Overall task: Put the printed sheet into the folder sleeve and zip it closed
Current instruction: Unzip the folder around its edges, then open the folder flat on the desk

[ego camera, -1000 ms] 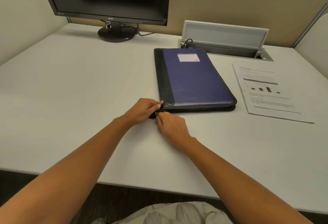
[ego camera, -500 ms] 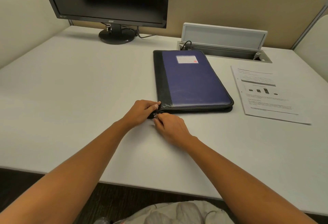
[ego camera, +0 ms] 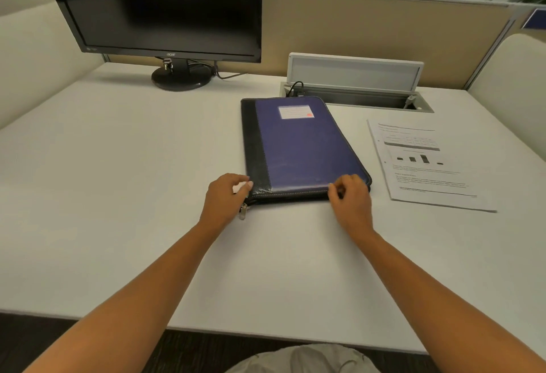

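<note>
A closed blue and black zip folder (ego camera: 301, 151) lies flat in the middle of the white desk (ego camera: 118, 183). To its right lies the printed sheet (ego camera: 425, 165), outside the folder. My left hand (ego camera: 224, 198) grips the folder's near left corner, where a metal zipper pull (ego camera: 242, 212) hangs loose. My right hand (ego camera: 351, 198) is at the near edge close to the right corner, fingers curled and pinching something on the zip line. What it pinches is hidden by the fingers.
A black monitor (ego camera: 165, 9) stands at the back left. Behind the folder is an open cable box (ego camera: 354, 77) with its lid raised. Beige partitions enclose the desk at the back and on both sides.
My right hand has slid from the near left corner rightward along the folder's near edge. My left hand stayed on the left corner. The camera view tilted slightly.
</note>
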Available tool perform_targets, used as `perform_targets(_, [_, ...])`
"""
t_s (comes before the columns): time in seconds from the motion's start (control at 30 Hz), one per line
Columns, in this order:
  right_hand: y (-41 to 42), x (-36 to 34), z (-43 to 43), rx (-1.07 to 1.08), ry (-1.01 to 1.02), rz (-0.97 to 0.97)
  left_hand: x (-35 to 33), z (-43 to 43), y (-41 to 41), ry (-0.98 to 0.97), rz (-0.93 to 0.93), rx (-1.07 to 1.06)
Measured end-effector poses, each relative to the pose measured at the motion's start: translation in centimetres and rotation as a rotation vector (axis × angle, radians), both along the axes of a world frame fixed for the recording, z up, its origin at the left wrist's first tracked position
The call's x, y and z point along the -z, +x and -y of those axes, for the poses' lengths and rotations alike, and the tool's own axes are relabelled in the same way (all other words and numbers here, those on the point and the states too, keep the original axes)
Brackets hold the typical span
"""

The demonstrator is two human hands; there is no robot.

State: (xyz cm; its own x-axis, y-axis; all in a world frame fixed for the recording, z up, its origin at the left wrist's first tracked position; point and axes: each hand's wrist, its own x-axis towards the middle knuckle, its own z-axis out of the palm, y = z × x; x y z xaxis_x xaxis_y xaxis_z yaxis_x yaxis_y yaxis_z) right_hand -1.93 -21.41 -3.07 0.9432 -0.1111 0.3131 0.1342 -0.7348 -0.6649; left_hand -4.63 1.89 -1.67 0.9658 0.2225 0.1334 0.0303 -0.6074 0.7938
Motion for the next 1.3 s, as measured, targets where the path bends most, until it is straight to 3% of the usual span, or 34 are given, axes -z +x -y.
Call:
perform_targets(0.13, [1.2,-0.3,1.8,0.190,0.011,-0.005,-0.2,2.4,0.3,0.252,-0.043,0.161])
perform_targets(0.33, [2.8,-1.1,2.9,0.198,0.219,-0.314,0.3,4.8,1.8,0.560,-0.223,0.265])
perform_targets(0.5, [2.8,-1.7,3.3,0.281,0.285,-0.297,0.3,5.4,2.3,0.701,-0.260,0.284])
perform_targets(0.83, [2.2,-2.8,2.9,0.408,0.588,-0.236,0.1,4.2,2.1,0.687,-0.050,0.202])
perform_targets(1.0, [1.9,-5.0,0.9,0.431,0.786,-0.051,-0.7,5.3,2.3,0.665,0.014,0.249])
perform_targets(1.13, [1.7,-7.5,-0.8,0.340,0.825,0.135,-1.7,5.4,2.4,0.613,0.091,0.183])
perform_targets(1.3, [1.7,-9.6,-2.9,-0.004,0.863,0.240,-2.9,4.1,2.3,0.431,0.261,0.062])
